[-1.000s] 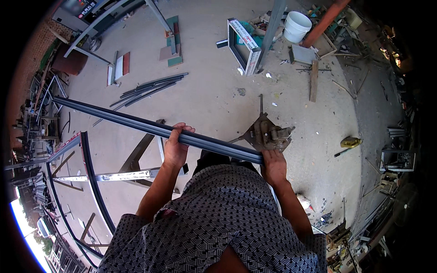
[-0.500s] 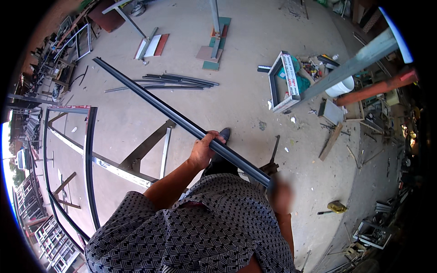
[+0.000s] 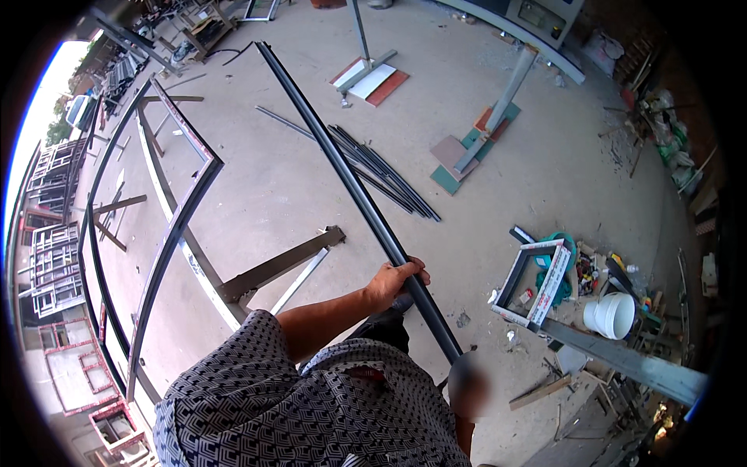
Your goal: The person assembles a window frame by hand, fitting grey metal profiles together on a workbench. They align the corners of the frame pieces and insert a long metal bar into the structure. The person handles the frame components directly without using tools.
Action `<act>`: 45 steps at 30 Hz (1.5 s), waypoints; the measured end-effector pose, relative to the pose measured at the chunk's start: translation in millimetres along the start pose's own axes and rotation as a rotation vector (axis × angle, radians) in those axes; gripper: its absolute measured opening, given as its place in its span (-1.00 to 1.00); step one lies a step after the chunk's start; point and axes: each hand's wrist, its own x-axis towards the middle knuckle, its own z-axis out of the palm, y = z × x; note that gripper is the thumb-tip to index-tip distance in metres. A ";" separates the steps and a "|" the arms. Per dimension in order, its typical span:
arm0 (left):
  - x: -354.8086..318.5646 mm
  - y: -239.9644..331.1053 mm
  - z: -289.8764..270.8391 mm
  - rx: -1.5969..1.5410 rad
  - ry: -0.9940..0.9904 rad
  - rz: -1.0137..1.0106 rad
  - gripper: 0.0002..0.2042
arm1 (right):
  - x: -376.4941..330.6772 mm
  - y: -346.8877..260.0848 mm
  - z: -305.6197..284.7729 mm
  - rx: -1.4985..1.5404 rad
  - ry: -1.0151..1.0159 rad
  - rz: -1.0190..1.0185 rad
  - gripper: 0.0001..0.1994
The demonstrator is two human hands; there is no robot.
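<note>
While the long dark metal profile (image 3: 350, 183) slants up and away over the concrete floor (image 3: 257, 194), the left hand (image 3: 395, 282) wraps its fingers (image 3: 412, 272) shut around it; the right hand (image 3: 468, 383) (badly blurred) meets its near end, grip unclear.

One long dark bar (image 3: 342, 167) is held. One bundle of dark strips (image 3: 381, 171) lies on the floor. Two posts (image 3: 498, 105) stand on flat bases. One white bucket (image 3: 611, 315). One small white frame (image 3: 537, 284). One large frame (image 3: 167, 226) lies flat.
</note>
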 end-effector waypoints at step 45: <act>87.1 213.9 -130.0 -0.206 0.721 0.534 -0.49 | 623.7 -114.6 129.3 0.387 -0.528 -0.618 -0.80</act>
